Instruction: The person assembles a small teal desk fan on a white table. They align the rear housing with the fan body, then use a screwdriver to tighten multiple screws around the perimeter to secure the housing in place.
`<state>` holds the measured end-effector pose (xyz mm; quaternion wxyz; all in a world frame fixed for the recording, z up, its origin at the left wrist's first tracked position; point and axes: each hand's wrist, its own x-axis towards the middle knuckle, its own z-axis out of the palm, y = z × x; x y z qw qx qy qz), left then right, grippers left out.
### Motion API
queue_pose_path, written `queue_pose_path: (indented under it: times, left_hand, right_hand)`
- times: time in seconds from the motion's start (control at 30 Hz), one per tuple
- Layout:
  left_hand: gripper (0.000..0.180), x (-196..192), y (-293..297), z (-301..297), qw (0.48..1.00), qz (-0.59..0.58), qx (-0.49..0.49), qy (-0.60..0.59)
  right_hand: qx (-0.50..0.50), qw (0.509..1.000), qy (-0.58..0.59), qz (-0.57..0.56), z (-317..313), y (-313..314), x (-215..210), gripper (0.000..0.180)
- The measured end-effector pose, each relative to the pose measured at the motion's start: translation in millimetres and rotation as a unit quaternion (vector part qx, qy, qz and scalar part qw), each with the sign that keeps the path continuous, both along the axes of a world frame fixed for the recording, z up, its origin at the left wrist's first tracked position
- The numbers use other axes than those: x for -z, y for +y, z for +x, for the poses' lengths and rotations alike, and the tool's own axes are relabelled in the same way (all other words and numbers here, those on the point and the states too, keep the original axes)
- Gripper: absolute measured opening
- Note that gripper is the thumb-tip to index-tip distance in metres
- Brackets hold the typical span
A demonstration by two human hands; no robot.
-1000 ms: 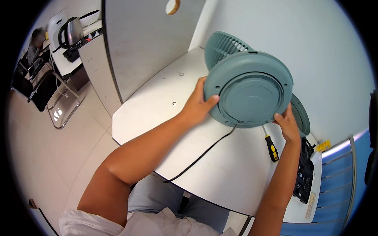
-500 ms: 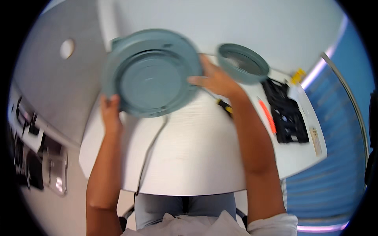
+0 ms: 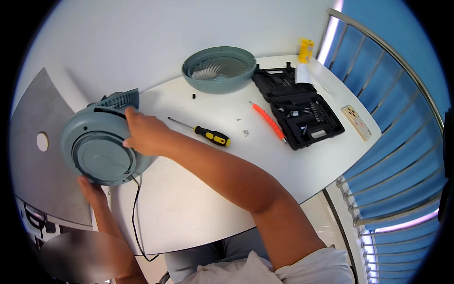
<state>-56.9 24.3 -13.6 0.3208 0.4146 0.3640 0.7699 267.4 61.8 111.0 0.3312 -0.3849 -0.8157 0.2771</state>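
Both my hands hold the grey-green fan base (image 3: 106, 158), a round body tilted on its side at the table's left edge. Its flat circular underside faces me, and a vented, grille-like part shows at its top. My right hand (image 3: 144, 132) grips the upper right rim, thumb on the underside and fingers over the edge. My left hand (image 3: 92, 191) supports the lower rim, its fingers partly hidden behind it. A black power cord (image 3: 137, 203) runs from the base down over the table's front edge. Beside my right forearm lies a black-and-yellow screwdriver (image 3: 213, 136).
A round fan housing (image 3: 220, 85) with curved vanes stands at the back. An orange-handled screwdriver (image 3: 268, 122) lies beside an open black tool case (image 3: 295, 135). Small screws (image 3: 245, 133) and a small black piece (image 3: 194, 96) are scattered. Farther right are a yellow box (image 3: 306, 51) and a beige speckled oblong (image 3: 356, 122).
The fan base, gripped by both hands, has moved left and down and has turned, so its vented part shows. My view has swung to the right.
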Motion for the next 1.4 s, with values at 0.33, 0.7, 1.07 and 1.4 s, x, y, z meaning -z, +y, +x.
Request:
queue_pose_path:
  times: [0.33,0.7,1.07,1.4]
  left_hand:
    - [0.062,-38.4,-29.1,60.1,0.981,-0.045,-0.115,0.148]
    - [0.068,-47.9,-30.2,71.5,0.995,-0.012,0.062,0.078]
    - [0.065,-43.3,-27.9,64.3,0.991,0.013,0.092,0.092]
    - [0.053,-47.2,-33.0,65.2,0.990,-0.033,0.072,0.119]
  right_hand:
    - [-0.003,0.996,-0.086,-0.039,23.0,4.9,-21.6,0.068]
    - [-0.054,0.995,0.056,-0.065,61.5,47.1,26.4,0.080]
    - [0.013,0.986,0.091,-0.137,58.5,40.5,30.5,0.072]
    - [0.175,0.927,0.175,0.281,-63.3,-73.7,-55.8,0.030]
